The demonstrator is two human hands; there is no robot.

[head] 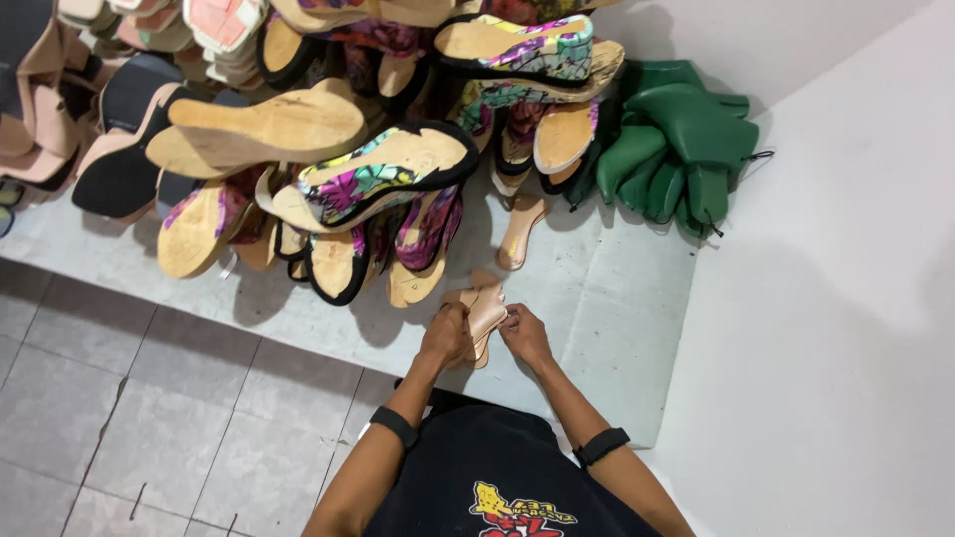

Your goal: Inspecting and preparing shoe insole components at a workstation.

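A raised grey ledge [617,328] bears piled wedge soles [328,149] and green pieces [676,139].

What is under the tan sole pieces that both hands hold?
Under the tan sole pieces, only the pale grey ledge shows; the left hand and right hand cover their lower ends.

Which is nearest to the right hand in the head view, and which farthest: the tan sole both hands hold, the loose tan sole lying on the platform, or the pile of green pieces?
From the right hand:
1. Held tan sole, touching it, just left.
2. Loose tan sole, straight beyond, on the platform.
3. Green pieces, far right corner by the wall.
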